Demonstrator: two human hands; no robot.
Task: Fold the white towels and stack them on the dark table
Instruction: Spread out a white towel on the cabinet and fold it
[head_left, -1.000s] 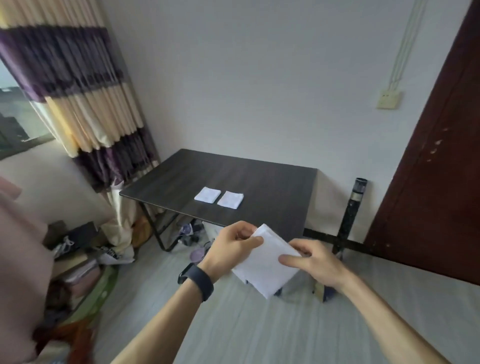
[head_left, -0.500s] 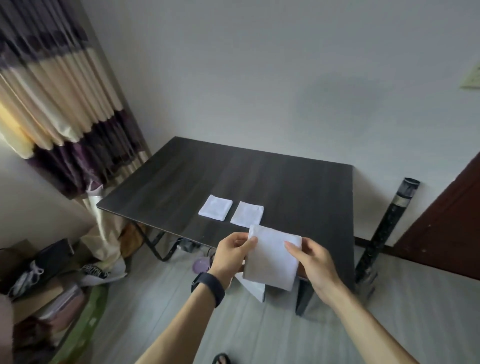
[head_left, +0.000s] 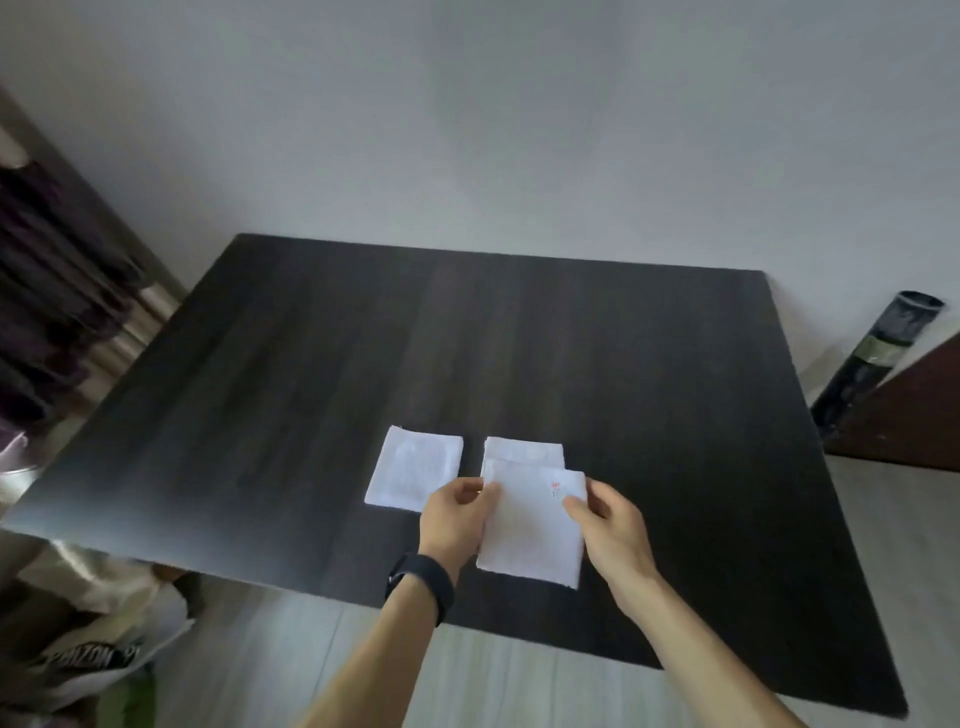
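A folded white towel (head_left: 530, 525) with a small red mark near its far right corner is held between both hands over the dark table (head_left: 311, 374). My left hand (head_left: 454, 514) pinches its left edge and my right hand (head_left: 610, 525) grips its right edge. Its far edge overlaps a second folded white towel (head_left: 523, 449) lying on the table. A third folded white towel (head_left: 415, 475) lies flat just to the left, partly behind my left fingers. A dark band sits on my left wrist.
A striped curtain (head_left: 57, 291) hangs at the far left, with bags and clutter (head_left: 88, 654) on the floor below it. A dark cylinder (head_left: 878, 358) leans against the wall right of the table, beside a brown door (head_left: 909, 415).
I have come up to the table. The held towel has moved forward from in front of the table's edge to over the tabletop, above the right-hand folded towel.
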